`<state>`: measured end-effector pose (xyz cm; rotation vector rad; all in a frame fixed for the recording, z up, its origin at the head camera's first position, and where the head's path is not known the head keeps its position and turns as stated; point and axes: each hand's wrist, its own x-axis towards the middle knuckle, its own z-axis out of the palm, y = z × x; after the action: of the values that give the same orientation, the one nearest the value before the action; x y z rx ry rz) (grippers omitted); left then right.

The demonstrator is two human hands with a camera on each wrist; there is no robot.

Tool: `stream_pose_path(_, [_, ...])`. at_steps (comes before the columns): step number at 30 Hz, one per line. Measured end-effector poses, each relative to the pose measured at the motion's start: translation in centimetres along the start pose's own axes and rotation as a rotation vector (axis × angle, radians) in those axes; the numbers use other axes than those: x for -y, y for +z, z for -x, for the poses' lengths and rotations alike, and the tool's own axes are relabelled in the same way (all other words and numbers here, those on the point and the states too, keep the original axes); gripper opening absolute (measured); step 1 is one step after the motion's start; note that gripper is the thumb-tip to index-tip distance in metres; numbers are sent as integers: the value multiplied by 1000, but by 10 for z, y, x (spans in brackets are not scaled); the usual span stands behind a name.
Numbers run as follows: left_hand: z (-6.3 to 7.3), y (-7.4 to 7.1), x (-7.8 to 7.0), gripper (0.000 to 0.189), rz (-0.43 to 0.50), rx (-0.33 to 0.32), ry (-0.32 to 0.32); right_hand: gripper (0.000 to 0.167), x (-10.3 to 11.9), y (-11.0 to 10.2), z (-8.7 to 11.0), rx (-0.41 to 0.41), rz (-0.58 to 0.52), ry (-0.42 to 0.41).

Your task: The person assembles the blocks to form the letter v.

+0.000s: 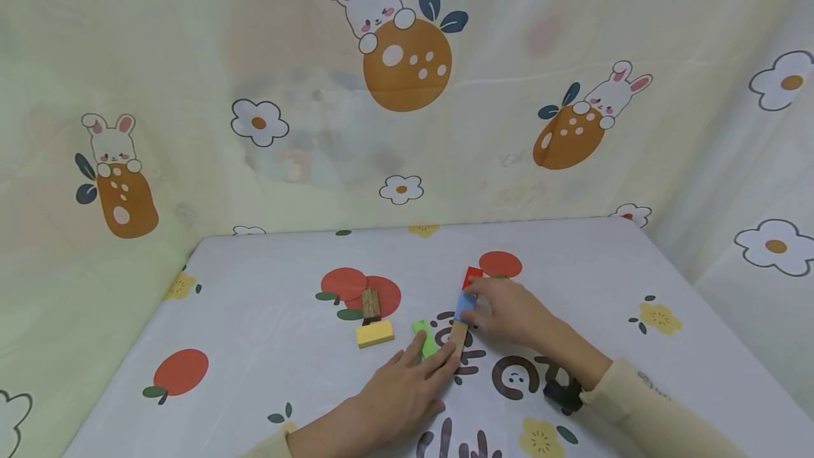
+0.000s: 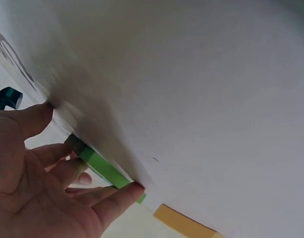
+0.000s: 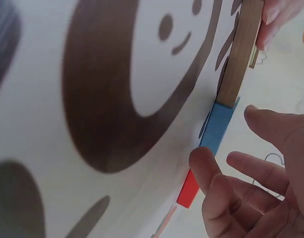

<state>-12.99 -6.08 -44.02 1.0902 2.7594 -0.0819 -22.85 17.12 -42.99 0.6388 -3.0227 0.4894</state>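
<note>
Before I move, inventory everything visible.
Red oblong block: 1, red, row's far end
Blue oblong block: 1, blue, row's middle
Tan wooden block: 1, tan, row's near end
Green oblong block: 1, green, row's left
Yellow oblong block: 1, yellow, farther left
Brown oblong block: 1, brown, beyond yellow block
Printed tablecloth: 1, white, under blocks
Cloth backdrop: 1, cream, behind tablecloth
Wrist device: 1, black, right wrist
Sleeves: 2, beige, bottom edge
Left hand: 1, bare, at green block
Right hand: 1, bare, at blue block

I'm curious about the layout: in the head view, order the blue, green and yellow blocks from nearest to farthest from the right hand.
1. Blue block, at the right hand.
2. Green block, farther left, by the left hand.
3. Yellow block, left of the green.
</note>
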Motion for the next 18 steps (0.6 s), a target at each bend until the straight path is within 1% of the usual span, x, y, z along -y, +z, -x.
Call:
stream_pose_path(3, [0, 0, 0, 74, -2, -3, 4, 54, 2, 0, 2, 19, 19, 13])
stream_pose_path(6, [0, 0, 0, 75, -8, -1, 7, 57, 2, 1, 4, 30, 28, 5])
stream_pose_path(12, [0, 1, 0, 78, -22, 6, 5, 58, 0, 2, 7, 24, 34, -29])
stream_pose_path(18, [-1, 1, 0, 78, 0, 16, -3, 61, 0, 3, 6, 31, 39, -21])
